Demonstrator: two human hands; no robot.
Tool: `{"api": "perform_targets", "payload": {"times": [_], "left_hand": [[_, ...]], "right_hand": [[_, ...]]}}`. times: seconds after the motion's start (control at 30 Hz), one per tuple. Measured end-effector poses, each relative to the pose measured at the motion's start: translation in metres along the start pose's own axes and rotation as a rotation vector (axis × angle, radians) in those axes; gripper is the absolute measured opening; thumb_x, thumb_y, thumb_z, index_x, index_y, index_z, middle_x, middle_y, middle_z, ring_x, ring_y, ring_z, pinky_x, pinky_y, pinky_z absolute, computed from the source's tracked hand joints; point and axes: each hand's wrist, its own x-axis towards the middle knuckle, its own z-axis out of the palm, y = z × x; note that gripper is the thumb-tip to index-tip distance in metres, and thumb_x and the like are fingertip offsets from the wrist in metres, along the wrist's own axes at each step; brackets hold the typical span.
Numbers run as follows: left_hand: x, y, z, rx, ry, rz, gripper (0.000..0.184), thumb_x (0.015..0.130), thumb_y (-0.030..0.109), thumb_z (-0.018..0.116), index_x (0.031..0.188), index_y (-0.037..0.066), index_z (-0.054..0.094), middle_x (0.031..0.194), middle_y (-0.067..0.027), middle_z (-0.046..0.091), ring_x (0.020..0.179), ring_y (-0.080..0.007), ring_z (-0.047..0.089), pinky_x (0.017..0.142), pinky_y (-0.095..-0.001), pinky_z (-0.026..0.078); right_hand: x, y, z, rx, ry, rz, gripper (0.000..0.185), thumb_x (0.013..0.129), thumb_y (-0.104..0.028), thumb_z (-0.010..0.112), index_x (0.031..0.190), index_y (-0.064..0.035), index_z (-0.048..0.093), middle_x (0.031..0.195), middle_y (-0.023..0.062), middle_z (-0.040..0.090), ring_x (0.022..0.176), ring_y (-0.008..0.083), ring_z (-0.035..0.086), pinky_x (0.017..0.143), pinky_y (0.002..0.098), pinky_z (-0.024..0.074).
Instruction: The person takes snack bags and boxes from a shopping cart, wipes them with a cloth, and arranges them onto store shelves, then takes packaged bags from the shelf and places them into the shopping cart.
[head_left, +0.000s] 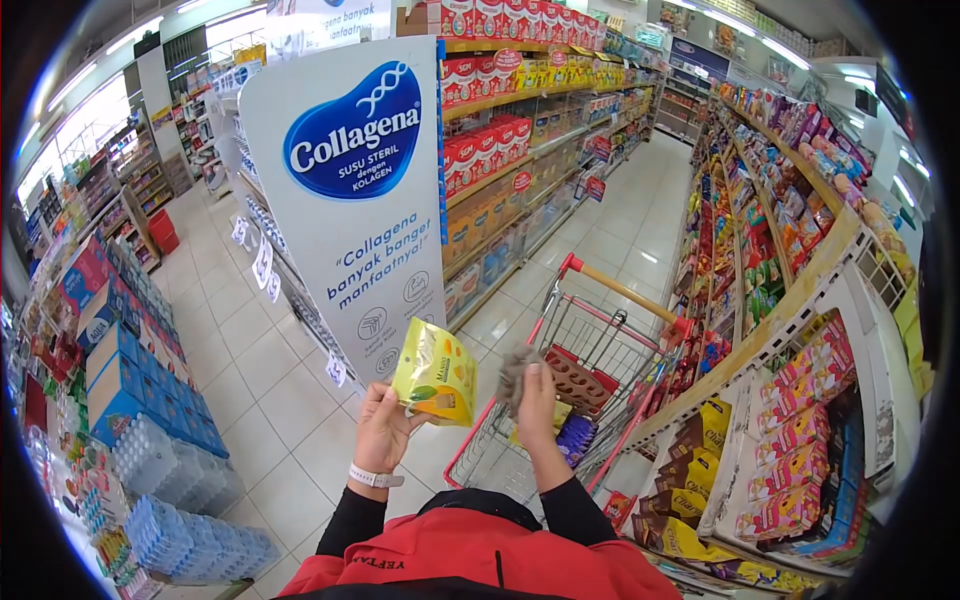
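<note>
1. Two hands are in my view. The left hand (383, 425) pinches a glossy yellow plastic pouch printed with mangoes (437, 375), thumb pressed at its lower left corner, fingers curled in.
2. I read the pouch as tilted, printed face toward my camera, top edge pointing away from the wearer and sloping down to the right. It looks nearly square from here, so I cannot settle its long axis.
3. The pouch sits just beyond the left hand and to its right, overlapping the foot of a tall white panel with blue lettering (350, 230).
4. The right hand (537, 405) is curled around a crumpled grey cloth-like bundle (513, 375), which juts toward the pouch without touching it.
5. Below, the right forearm blocks part of a metal wire shopping cart with red trim (610, 330) from me.
6. I cannot see the pouch's back or the fingertips behind it; its small print is too fine to read.
</note>
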Motion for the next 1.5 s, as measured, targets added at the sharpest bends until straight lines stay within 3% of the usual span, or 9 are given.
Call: {"api": "perform_targets", "payload": {"times": [0.2, 0.33, 0.5, 0.73, 1.0, 1.13, 1.2, 1.37, 1.5], "left_hand": [[-0.001, -0.039, 0.011, 0.069, -0.045, -0.149, 0.006, 0.103, 0.015, 0.044, 0.101, 0.009, 0.045, 0.114, -0.0081, 0.056, 0.099, -0.0205, 0.060, 0.084, -0.0424, 0.055], [-0.004, -0.037, 0.019, 0.182, -0.136, -0.155, 0.003, 0.102, 0.008, 0.043, 0.101, 0.006, 0.043, 0.123, -0.0137, 0.052, 0.104, -0.0192, 0.058, 0.089, -0.0402, 0.054], [-0.014, -0.034, 0.030, 0.234, -0.188, -0.216, 0.004, 0.101, 0.008, 0.045, 0.098, 0.005, 0.043, 0.136, -0.0194, 0.049, 0.108, -0.0232, 0.059, 0.088, -0.0436, 0.055], [-0.007, -0.025, 0.010, 0.249, -0.189, -0.287, 0.006, 0.100, 0.009, 0.047, 0.097, 0.005, 0.045, 0.132, -0.0199, 0.051, 0.107, -0.0248, 0.059, 0.086, -0.0436, 0.056], [0.022, 0.004, -0.008, 0.433, -0.123, -0.276, 0.005, 0.101, 0.011, 0.048, 0.100, 0.006, 0.047, 0.126, -0.0167, 0.056, 0.107, -0.0210, 0.060, 0.078, -0.0362, 0.059], [0.033, -0.037, -0.034, 0.951, 0.241, 0.351, 0.018, 0.094, 0.005, 0.057, 0.108, 0.002, 0.046, 0.116, -0.0137, 0.058, 0.109, -0.0190, 0.059, 0.086, -0.0337, 0.054], [0.016, -0.043, -0.015, 1.052, 0.264, 0.246, 0.037, 0.091, 0.005, 0.063, 0.121, -0.001, 0.043, 0.124, -0.0140, 0.054, 0.117, -0.0219, 0.055, 0.096, -0.0357, 0.048], [-0.013, -0.061, 0.050, 0.234, 0.058, -0.182, 0.073, 0.090, 0.003, 0.058, 0.149, 0.005, 0.015, 0.149, -0.0142, 0.028, 0.132, -0.0269, 0.043, 0.108, -0.0390, 0.038], [-0.006, -0.071, 0.028, 0.020, -0.066, -0.018, 0.083, 0.085, 0.012, 0.054, 0.153, 0.011, 0.008, 0.153, -0.0128, 0.026, 0.137, -0.0291, 0.035, 0.112, -0.0421, 0.032]], "right_hand": [[-0.038, -0.017, 0.056, -1.009, -0.323, -0.682, 0.048, 0.098, -0.031, 0.047, 0.140, -0.0083, 0.048, 0.149, 0.0212, 0.036, 0.139, 0.0370, 0.032, 0.112, 0.0515, 0.0197], [-0.018, -0.005, 0.048, -0.706, -0.236, -0.461, 0.049, 0.098, -0.036, 0.044, 0.143, -0.0170, 0.046, 0.158, 0.0198, 0.019, 0.144, 0.0438, 0.016, 0.109, 0.0663, 0.0097], [0.013, 0.013, 0.025, -0.543, 0.010, -0.350, 0.040, 0.099, -0.030, 0.049, 0.126, -0.0007, 0.053, 0.114, 0.0238, 0.062, 0.108, 0.0384, 0.060, 0.091, 0.0382, 0.0460], [0.006, 0.023, 0.003, -0.621, 0.034, -0.385, 0.034, 0.094, -0.024, 0.059, 0.119, -0.0010, 0.055, 0.100, 0.0230, 0.065, 0.093, 0.0382, 0.064, 0.080, 0.0413, 0.0493], [-0.009, -0.005, -0.013, -0.485, -0.203, -0.190, 0.033, 0.087, -0.012, 0.069, 0.115, -0.0011, 0.055, 0.099, 0.0089, 0.064, 0.092, 0.0136, 0.059, 0.080, 0.0306, 0.0482], [-0.014, -0.006, -0.006, -0.548, -0.049, -0.235, 0.030, 0.086, -0.010, 0.069, 0.111, -0.0003, 0.056, 0.100, 0.0118, 0.064, 0.094, 0.0185, 0.061, 0.081, 0.0326, 0.0483], [-0.018, -0.006, 0.000, -0.752, 0.099, -0.567, 0.027, 0.084, -0.009, 0.070, 0.107, -0.0005, 0.056, 0.096, 0.0149, 0.063, 0.089, 0.0274, 0.062, 0.079, 0.0365, 0.0486], [-0.041, 0.006, 0.017, -0.805, -0.029, -0.775, 0.027, 0.077, -0.004, 0.070, 0.101, -0.0036, 0.058, 0.093, 0.0163, 0.061, 0.085, 0.0359, 0.060, 0.076, 0.0427, 0.0477], [-0.056, 0.003, 0.030, -0.859, -0.173, -0.915, 0.031, 0.072, -0.004, 0.071, 0.099, -0.0086, 0.060, 0.093, 0.0115, 0.059, 0.084, 0.0336, 0.059, 0.073, 0.0436, 0.0457]]}}
